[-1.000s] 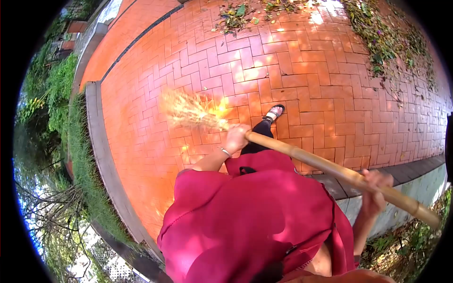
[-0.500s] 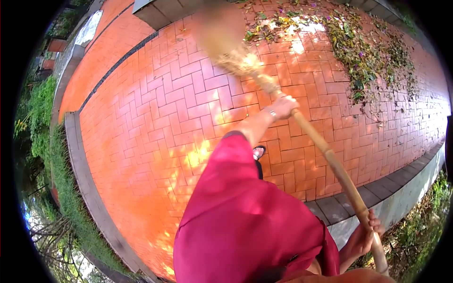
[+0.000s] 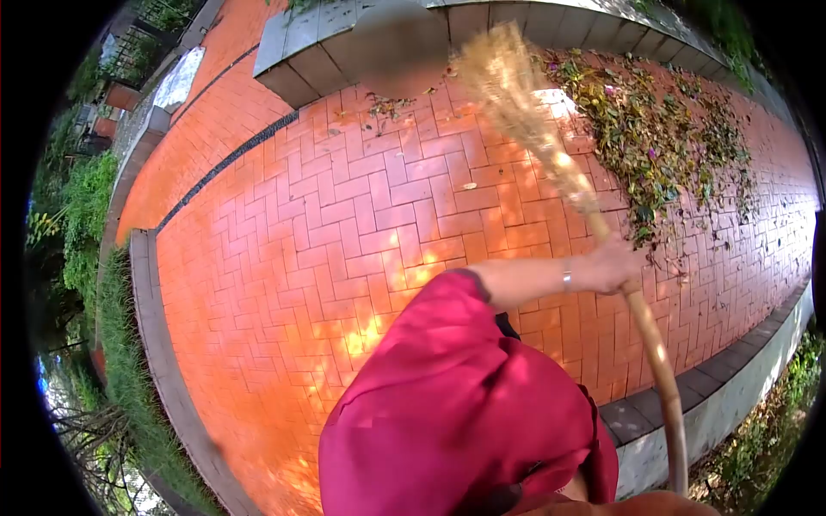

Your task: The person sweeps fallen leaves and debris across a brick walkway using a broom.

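Note:
My left hand [image 3: 613,265], with a bracelet at the wrist, is wrapped round the wooden handle of a broom [image 3: 658,361]. The straw head [image 3: 508,82] points up and away over the brick paving, beside a pile of leaves [image 3: 658,142]. The handle curves down to the bottom right of the view. My right hand does not show.
A low tiled wall [image 3: 301,64] runs along the far side. Another low wall [image 3: 740,370] stands at the lower right. A grey kerb [image 3: 176,365] and green plants [image 3: 129,335] border the left. A few small leaves [image 3: 387,106] lie near the far wall.
My left hand and the broom head have moved right, towards the leaf pile. My right hand, earlier on the lower handle, has gone out of sight.

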Motion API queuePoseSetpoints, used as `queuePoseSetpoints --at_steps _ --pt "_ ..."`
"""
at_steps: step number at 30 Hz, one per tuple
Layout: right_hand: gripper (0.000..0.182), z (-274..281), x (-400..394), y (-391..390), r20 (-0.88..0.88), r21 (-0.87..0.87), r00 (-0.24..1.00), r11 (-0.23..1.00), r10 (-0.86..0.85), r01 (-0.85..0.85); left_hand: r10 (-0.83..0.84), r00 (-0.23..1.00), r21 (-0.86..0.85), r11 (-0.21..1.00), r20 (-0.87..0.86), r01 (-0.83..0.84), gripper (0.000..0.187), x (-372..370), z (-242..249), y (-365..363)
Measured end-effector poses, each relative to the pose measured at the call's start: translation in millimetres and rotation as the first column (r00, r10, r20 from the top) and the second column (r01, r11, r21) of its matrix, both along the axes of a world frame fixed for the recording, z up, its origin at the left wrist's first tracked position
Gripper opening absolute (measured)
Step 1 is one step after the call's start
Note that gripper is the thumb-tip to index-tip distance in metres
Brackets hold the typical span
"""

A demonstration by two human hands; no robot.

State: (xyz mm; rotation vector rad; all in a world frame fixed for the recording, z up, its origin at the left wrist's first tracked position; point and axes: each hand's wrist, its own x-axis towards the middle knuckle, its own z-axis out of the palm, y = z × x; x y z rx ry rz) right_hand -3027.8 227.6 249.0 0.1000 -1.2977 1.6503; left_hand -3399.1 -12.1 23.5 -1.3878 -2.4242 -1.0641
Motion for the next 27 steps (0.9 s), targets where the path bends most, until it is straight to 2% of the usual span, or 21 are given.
queuePoseSetpoints --at_steps 1,2,3,4,5,6,7,8,9,11,13,15,16,17,19,20,21,22,24,26,27 --pt "0.011 -6.3 -17.5 4.0 -0.005 -0.012 1.0 1.0 -0.003 0.002 0.019 0.997 -0.151 0.989 0.08 -0.006 0.011 -1.2 -5.4 -23.7" --pt "0.01 -21.8 -46.8 2.2 0.064 -0.087 0.986 0.985 0.152 -0.146 0.071 0.994 -0.154 0.986 0.086 -0.057 0.013 -3.1 -29.1 -46.9" --pt "0.01 -42.4 -81.3 -2.9 0.121 -0.172 0.943 0.942 0.311 -0.289 0.202 0.979 -0.045 0.978 -0.012 -0.202 0.014 -1.8 -50.1 -75.8" --pt "0.011 -60.8 -114.5 -11.3 0.169 -0.257 0.871 0.874 0.461 -0.412 0.217 0.97 -0.268 0.946 0.108 -0.182 0.014 -4.1 -44.5 -110.0" --pt "0.011 -72.5 -153.2 -25.1 0.204 -0.336 0.774 0.786 0.599 -0.519 0.314 0.93 -0.273 0.927 0.189 -0.258 0.014 -3.3 -54.5 -141.3" --pt "0.012 -85.9 -190.4 -47.0 0.149 -0.46 0.757 0.723 0.636 -0.516 0.395 0.902 -0.33 0.887 0.176 -0.324 0.014 -3.7 -84.0 -176.1" --pt "0.017 -106.2 -228.6 -60.3 0.195 -0.331 0.677 0.698 0.709 -0.636 0.41 0.891 -0.107 0.912 0.194 -0.396 0.012 -3.6 -125.1 -216.6" --pt "0.02 -113.0 -260.0 -90.0 0.358 -0.372 0.646 0.738 0.674 -0.563 0.541 0.837 -0.326 0.808 0.08 -0.491 0.011 -4.5 -102.3 -245.2" --pt "0.03 -126.7 -293.8 -117.5 0.416 -0.328 0.611 0.737 0.674 -0.591 0.612 0.739 -0.45 0.765 0.282 -0.461 0.009 -10.5 -99.1 -276.8" --pt "0.032 -159.2 -344.6 -173.1 0.423 -0.408 0.516 0.664 0.745 -0.626 0.712 0.699 -0.602 0.586 0.064 -0.542 0.008 -20.9 -130.2 -336.4" --pt "0.031 -181.2 -378.9 -216.1 0.427 -0.42 0.467 0.627 0.775 -0.656 0.768 0.636 -0.794 0.427 0.066 -0.433 0.007 -46.2 -159.2 -380.3" --pt "0.029 -190.6 -411.6 -253.2 0.44 -0.495 0.432 0.614 0.787 -0.614 0.796 0.59 -0.754 0.471 0.139 -0.458 0.006 -78.1 -186.8 -403.0" --pt "0.025 -189.0 -421.7 -260.6 0.43 -0.503 0.448 0.62 0.784 -0.603 0.747 0.658 -0.69 0.524 0.092 -0.499 0.006 -92.7 -202.4 -404.1" --pt "0.025 -187.2 -425.5 -260.5 0.445 -0.508 0.446 0.629 0.777 -0.589 0.693 0.719 -0.622 0.581 0.041 -0.525 0.007 -107.1 -211.9 -400.0" --pt "0.021 -174.5 -418.6 -241.4 0.583 -0.417 0.596 0.833 0.551 -0.363 0.612 0.779 -0.628 0.662 0.138 -0.409 0.009 -157.5 -216.3 -358.1" --pt "0.02 -158.7 -412.6 -234.9 0.601 -0.377 0.649 0.882 0.466 -0.284 0.483 0.86 -0.507 0.79 0.167 -0.345 0.012 -181.0 -199.6 -335.0" --pt "0.018 -139.0 -403.7 -229.5 0.611 -0.332 0.701 0.923 0.368 -0.195 0.426 0.885 -0.286 0.886 0.188 -0.366 0.011 -196.6 -223.3 -306.1" --pt "0.018 -118.3 -392.3 -222.2 0.633 -0.246 0.721 0.956 0.284 -0.161 0.325 0.878 -0.442 0.884 0.351 -0.151 0.011 -226.5 -195.4 -267.3" --pt "0.017 -76.1 -374.0 -217.7 0.611 -0.077 0.789 0.997 0.067 -0.025 0.137 0.931 -0.402 0.916 0.339 0.011 0.006 -268.2 -171.6 -189.5" --pt "0.018 -44.1 -362.4 -220.1 0.52 0.062 0.841 0.988 -0.151 0.139 -0.078 0.967 0.071 0.996 0.242 0.062 0.003 -301.7 -153.8 -109.8" --pt "0.018 -25.7 -357.4 -216.7 0.472 0.121 0.859 0.98 -0.198 0.16 -0.114 0.967 -0.096 0.986 0.226 0.139 0.002 -316.3 -129.4 -68.7"
